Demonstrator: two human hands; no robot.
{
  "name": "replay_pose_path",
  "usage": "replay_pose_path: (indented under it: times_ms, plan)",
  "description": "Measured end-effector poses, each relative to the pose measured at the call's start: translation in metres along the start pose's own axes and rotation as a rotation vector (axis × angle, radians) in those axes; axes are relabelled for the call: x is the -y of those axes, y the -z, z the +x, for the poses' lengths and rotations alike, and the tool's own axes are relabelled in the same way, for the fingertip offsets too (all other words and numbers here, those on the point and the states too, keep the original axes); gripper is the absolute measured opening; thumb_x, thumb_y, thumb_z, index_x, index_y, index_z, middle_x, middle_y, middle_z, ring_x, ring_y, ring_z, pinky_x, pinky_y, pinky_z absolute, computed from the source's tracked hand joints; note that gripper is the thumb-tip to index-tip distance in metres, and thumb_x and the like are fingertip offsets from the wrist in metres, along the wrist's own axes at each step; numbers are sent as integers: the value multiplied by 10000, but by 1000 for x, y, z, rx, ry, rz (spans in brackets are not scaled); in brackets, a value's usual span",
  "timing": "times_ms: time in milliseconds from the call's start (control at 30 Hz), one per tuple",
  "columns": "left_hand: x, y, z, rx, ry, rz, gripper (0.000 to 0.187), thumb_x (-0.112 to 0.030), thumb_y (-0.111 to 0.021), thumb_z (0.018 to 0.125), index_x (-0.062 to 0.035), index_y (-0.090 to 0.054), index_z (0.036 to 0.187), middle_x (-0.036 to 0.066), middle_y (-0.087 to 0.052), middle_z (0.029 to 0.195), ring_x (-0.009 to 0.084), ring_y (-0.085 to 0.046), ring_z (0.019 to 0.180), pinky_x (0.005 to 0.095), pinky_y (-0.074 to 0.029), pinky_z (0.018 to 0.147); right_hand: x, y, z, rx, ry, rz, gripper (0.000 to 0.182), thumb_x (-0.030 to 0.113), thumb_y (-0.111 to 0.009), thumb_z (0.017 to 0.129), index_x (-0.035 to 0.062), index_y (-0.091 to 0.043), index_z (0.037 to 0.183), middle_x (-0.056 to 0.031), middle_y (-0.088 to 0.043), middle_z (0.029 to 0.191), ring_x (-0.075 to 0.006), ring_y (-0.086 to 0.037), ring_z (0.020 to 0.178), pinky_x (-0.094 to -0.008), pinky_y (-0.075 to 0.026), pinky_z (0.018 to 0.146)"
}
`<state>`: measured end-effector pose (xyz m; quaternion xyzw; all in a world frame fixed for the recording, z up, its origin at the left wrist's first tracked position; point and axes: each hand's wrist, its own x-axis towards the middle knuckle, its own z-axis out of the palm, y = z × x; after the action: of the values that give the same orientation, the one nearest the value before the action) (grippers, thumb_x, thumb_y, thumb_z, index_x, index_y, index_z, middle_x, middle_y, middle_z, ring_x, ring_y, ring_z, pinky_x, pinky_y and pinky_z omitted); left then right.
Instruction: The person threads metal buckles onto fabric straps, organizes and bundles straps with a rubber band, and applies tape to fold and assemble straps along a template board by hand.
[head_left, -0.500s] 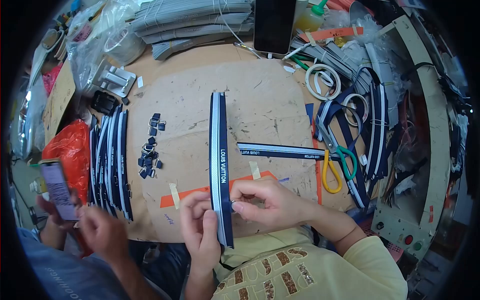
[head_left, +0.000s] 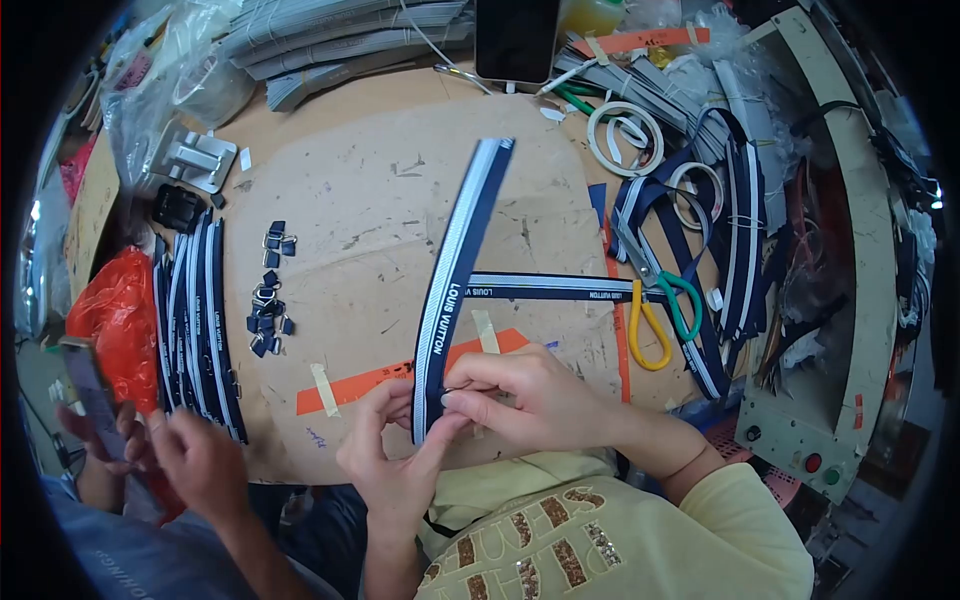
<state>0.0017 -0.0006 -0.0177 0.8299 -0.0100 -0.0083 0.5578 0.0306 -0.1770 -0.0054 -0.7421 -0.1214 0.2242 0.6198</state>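
Observation:
A navy-and-white striped webbing strap (head_left: 462, 265) with white lettering stands up over the table, tilted to the right at its top. My left hand (head_left: 392, 462) is closed around its lower end, with the thumb at the bottom. My right hand (head_left: 535, 402) pinches at the strap's right edge, just above the left thumb; a tiny shiny bit shows at its fingertips, too small to name. Behind the held strap, a second striped strap (head_left: 560, 288) lies crosswise on the table. To the left lie several small navy tabs with metal rings (head_left: 268, 312).
A row of striped straps (head_left: 200, 325) lies at the left. Scissors (head_left: 652, 325) with yellow and green handles, tape rolls (head_left: 625, 140) and more straps are at the right. A phone (head_left: 516, 40) stands at the back. Another person's hands (head_left: 200, 465) hold a phone at the lower left.
The strap's top has swung to the right, and its lower end has risen. My right thumb has come close to my left thumb. The whole view has shifted slightly.

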Motion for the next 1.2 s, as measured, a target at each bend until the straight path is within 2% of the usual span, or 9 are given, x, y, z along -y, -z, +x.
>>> replay_pose_path:
  times_ms: [167,367,500,667,700,833,1033,1200]
  plan:
    - [-3,6,-1,6,44,-51,307,56,-698,713,51,-605,1005,102,-687,822,127,-591,620,227,-491,593,-3,-1,1,-5,-11,126,35,-18,-576,848,-11,-598,874,-46,-645,720,-109,-582,615,-199,-438,548]
    - [-7,-8,-2,-112,2,-22,268,50,-674,727,45,-607,986,99,-680,795,125,-576,585,244,-491,562,2,-2,2,-23,-26,38,46,-21,-589,830,-10,-601,873,-48,-646,728,-108,-590,625,-199,-455,567]
    - [-4,-9,-4,-113,-154,266,224,38,-655,748,39,-604,966,81,-653,746,124,-549,553,249,-471,533,-1,-17,3,-197,62,109,86,-27,-609,804,-14,-607,889,-50,-653,744,-105,-586,620,-198,-463,567]
    - [1,-7,-3,-85,-214,393,169,24,-641,761,18,-592,923,50,-606,689,120,-503,514,247,-435,501,-2,-24,3,-287,73,-8,124,-35,-616,792,-28,-618,916,-56,-661,764,-105,-587,619,-195,-468,559]
    - [0,-8,-2,-84,-214,393,169,24,-641,761,18,-592,923,50,-606,689,120,-503,514,247,-435,501,-2,-24,4,-288,73,-8,124,-35,-616,792,-28,-618,916,-56,-661,764,-105,-587,619,-195,-468,559]
    - [-7,-11,2,-105,79,30,118,23,-621,771,-4,-580,878,26,-562,654,110,-440,477,235,-389,471,-7,-21,6,-256,78,20,149,-35,-630,781,-37,-630,930,-57,-664,767,-98,-579,613,-190,-463,543]
    - [-7,-8,7,-70,8,179,89,21,-607,779,-12,-561,847,11,-532,625,92,-383,458,208,-344,458,-3,-13,7,-188,-9,152,151,-46,-627,779,-43,-636,929,-59,-662,772,-92,-572,615,-190,-463,542]
    - [-14,-7,10,-153,-51,227,57,18,-582,809,-11,-551,847,-1,-512,621,62,-357,470,188,-308,457,-3,-16,5,-256,87,12,149,-63,-619,778,-46,-640,925,-62,-658,767,-108,-570,614,-205,-460,531]
